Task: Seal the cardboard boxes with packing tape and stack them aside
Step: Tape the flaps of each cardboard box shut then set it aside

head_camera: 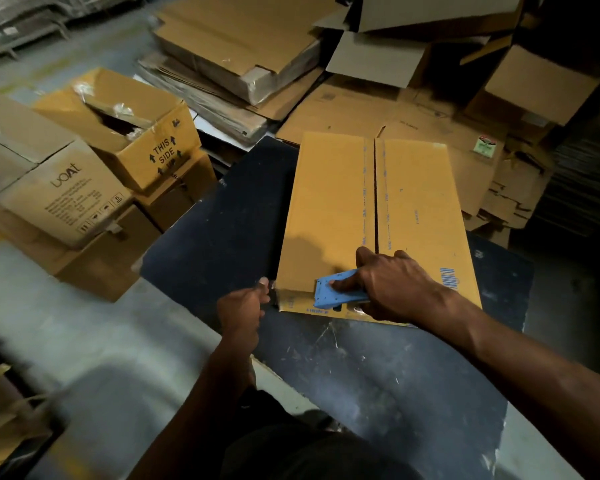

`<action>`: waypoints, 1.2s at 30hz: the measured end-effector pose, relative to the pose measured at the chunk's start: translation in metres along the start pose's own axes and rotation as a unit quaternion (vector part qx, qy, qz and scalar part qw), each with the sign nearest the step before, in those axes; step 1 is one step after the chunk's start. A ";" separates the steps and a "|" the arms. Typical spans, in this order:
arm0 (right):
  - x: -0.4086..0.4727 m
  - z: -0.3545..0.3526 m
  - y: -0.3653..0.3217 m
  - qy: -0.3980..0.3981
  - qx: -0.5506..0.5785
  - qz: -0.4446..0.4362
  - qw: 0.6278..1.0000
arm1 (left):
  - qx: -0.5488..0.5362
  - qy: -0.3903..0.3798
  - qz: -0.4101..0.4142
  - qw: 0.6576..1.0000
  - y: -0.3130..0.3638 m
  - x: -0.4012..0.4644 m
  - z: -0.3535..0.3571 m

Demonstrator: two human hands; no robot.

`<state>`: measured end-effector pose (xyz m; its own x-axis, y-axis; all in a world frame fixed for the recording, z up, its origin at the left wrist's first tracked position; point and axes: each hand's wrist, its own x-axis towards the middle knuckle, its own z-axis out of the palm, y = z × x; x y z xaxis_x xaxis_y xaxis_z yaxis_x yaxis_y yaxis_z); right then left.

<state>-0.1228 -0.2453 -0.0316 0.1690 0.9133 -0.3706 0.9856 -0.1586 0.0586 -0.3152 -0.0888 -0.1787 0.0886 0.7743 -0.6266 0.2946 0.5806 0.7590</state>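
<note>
Tape dispenser (340,292) sits clamped in your right hand (392,285) at the near end of the box (333,216) on the dark table (229,230), positioned to start the seam; your left hand (243,306) curls at the box corner, steadying it.

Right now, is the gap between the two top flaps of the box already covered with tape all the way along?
No. The seam of the box shows as an open dark line, while the right hand holds the blue tape dispenser at the near edge.

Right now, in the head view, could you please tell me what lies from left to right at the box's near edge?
Left hand → blue plastic tape dispenser → right hand → blue printed barcode on the yellow-brown cardboard box.
</note>
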 end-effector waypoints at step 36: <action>0.019 -0.043 -0.004 -0.165 0.006 0.011 0.986 | 0.389 -0.007 0.798 0.460 -0.027 0.035 0.023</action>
<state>-0.1231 -0.2115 0.0007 0.1779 0.7374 -0.6516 0.9812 -0.1833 0.0605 -0.2986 -0.0836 -0.2250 0.7879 0.0529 0.6135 0.0945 -0.9949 -0.0355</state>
